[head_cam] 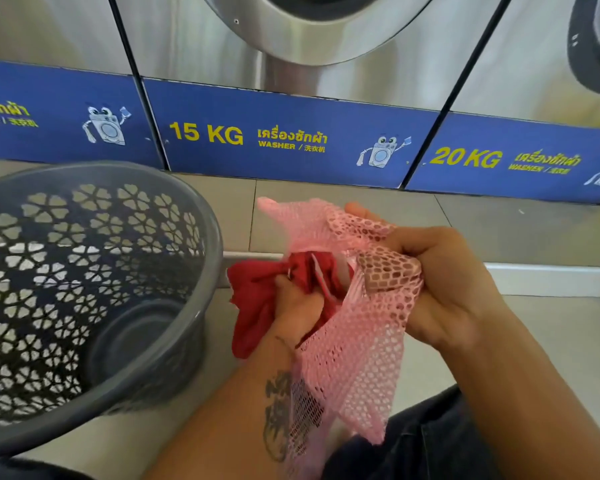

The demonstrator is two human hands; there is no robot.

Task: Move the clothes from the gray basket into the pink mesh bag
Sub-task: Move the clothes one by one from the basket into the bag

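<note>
The red garment [253, 303] sits half inside the mouth of the pink mesh bag [357, 344], with a good part bunched outside toward the gray basket [208, 237], so it could snag on the netting or slip back out if the opening sags or closes. The left hand [295, 303] grips the red cloth and reaches into the opening with its forearm angled up from below. The right hand [440, 282] pinches the bag's rim, fingers curled around gathered mesh, holding it up above the floor [499, 230].

Left hand [297, 303] is curled tight with the tattooed forearm angled up, right hand [426, 271] is clenched just beside it.
</note>
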